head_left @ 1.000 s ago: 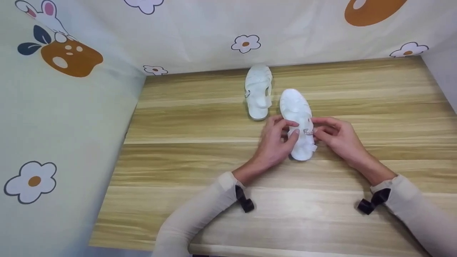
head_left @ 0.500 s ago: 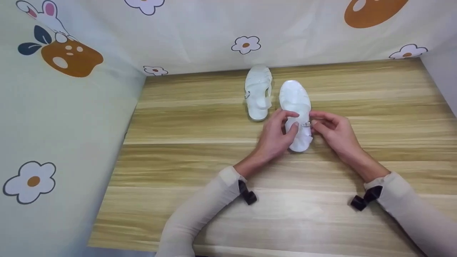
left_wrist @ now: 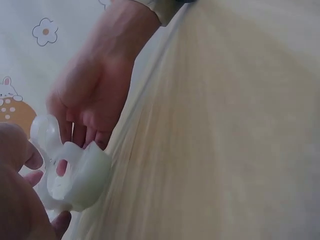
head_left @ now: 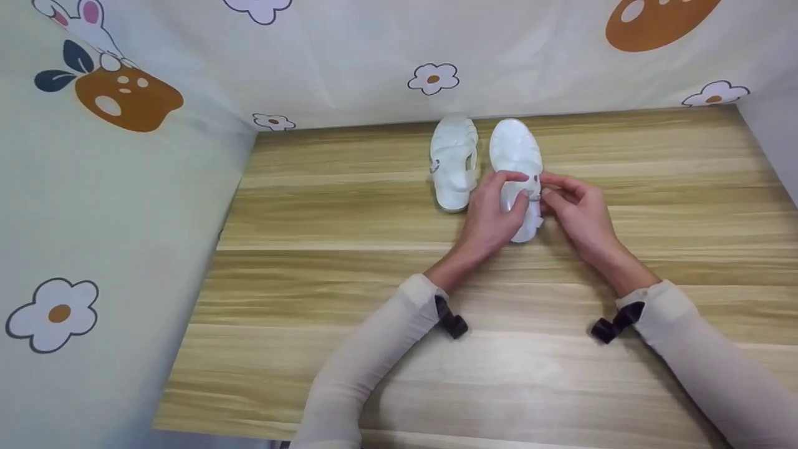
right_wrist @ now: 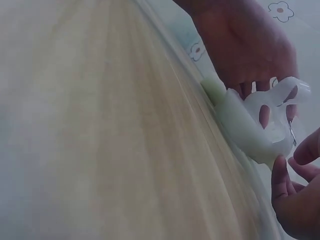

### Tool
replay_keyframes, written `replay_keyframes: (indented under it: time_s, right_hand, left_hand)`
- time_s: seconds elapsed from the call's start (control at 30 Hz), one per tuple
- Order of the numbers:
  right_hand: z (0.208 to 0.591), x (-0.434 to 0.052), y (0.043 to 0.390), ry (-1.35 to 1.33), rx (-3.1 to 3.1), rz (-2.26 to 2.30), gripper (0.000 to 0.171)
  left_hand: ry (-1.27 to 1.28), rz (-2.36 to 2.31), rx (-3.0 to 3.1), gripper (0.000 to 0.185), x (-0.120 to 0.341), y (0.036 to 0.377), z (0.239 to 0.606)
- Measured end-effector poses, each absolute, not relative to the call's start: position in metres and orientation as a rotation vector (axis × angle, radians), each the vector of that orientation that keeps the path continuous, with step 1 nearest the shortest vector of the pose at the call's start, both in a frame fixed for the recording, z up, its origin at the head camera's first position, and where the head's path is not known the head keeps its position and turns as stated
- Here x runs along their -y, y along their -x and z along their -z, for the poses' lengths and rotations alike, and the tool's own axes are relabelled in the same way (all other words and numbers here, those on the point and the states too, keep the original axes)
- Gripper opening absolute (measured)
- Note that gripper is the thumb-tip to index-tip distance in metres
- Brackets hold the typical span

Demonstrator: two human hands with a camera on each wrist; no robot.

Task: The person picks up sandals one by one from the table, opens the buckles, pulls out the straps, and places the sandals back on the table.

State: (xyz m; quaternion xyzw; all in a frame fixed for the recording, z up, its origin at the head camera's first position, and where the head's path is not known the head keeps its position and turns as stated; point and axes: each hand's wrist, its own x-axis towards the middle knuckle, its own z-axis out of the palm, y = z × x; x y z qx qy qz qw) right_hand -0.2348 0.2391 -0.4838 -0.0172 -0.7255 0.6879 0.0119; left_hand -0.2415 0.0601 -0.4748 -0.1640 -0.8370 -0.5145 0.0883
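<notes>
1. While its thumb lies over the near part, the left hand [head_left: 495, 209] grasps one side of a white sandal [head_left: 514, 143], fingers bent around the edge.
2. The right hand [head_left: 583, 215] grips the opposite side, its thumb and fingers close to the metal buckle [right_wrist: 293, 136].
3. Between the two hands, the white sandal points its toe away from the person, heel toward them, over the far part of the counter [head_left: 312, 274]; whether its sole touches the wood-patterned surface, I cannot tell.
4. Just left of it, a matching second sandal [head_left: 451, 190] lies nearly parallel, its toe by the back edge and its heel near the left hand.
5. Farther out, pale sleeves [head_left: 386, 343] cover both forearms, with a black device [head_left: 452, 318] at each wrist.
6. Behind the counter hangs a pale backdrop [head_left: 349, 62] printed with flowers and orange fruit.
</notes>
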Motion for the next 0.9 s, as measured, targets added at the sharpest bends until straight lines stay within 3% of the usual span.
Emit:
replay_keyframes:
  time_s: [0.33, 0.9]
  right_hand:
    - [0.483, -0.237, 0.262, 0.097, 2.310, -2.030, 0.035]
    - [0.479, -0.239, 0.285, 0.061, 2.439, -1.936, 0.040]
  left_hand:
    - [0.248, 1.450, 2.622, 0.033, -0.087, 0.256, 0.471]
    - [0.162, 1.514, 2.669, 0.044, -0.091, 0.283, 0.475]
